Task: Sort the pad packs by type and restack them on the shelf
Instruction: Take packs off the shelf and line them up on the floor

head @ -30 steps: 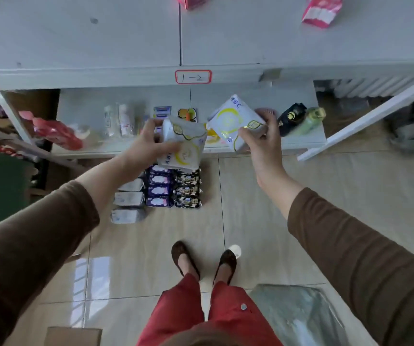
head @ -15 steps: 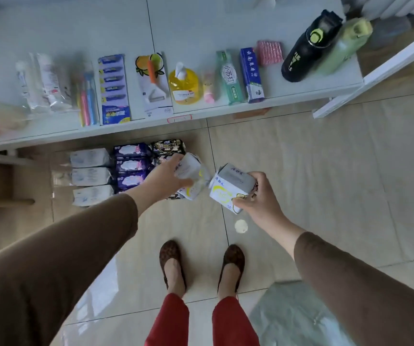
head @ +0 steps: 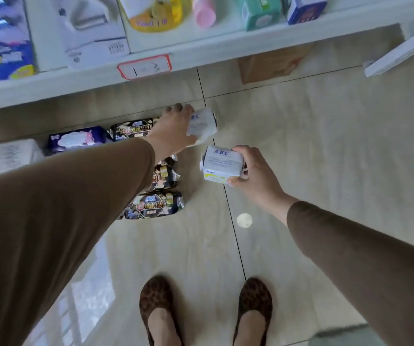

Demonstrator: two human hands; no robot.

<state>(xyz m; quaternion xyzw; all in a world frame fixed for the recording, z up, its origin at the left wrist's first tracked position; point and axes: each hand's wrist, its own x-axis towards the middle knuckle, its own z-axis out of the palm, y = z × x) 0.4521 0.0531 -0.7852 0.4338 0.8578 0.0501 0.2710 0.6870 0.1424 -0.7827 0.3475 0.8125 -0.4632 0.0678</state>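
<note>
Fingers (head: 179, 108) of our left hand (head: 173, 128) curl over the far edge of a white ABC pack (head: 203, 124), thumb under its near edge, gripping it low over the floor (head: 325, 146). Landmark: the column of black packs (head: 156, 203) on the floor. Left of that column lie a purple pack (head: 77, 139) and, further left, a white pack (head: 6, 154), long axes running left-right. The black packs also run left-right, stacked toward us; our left sleeve (head: 63, 208) hides part of the middle one. The left-hand ABC pack sits just right of the column's far end, touching or just above the floor, can't tell which; printed end face toward us, long axis blurred. Further right, our right hand (head: 255, 173) grips a second ABC pack (head: 222, 164), fingers wrapped round its right side, held in the air right of the column, lettered end face up, yellow face toward us. Shelf (head: 225, 48) edge above the column carries a red-framed label (head: 144, 67).
</note>
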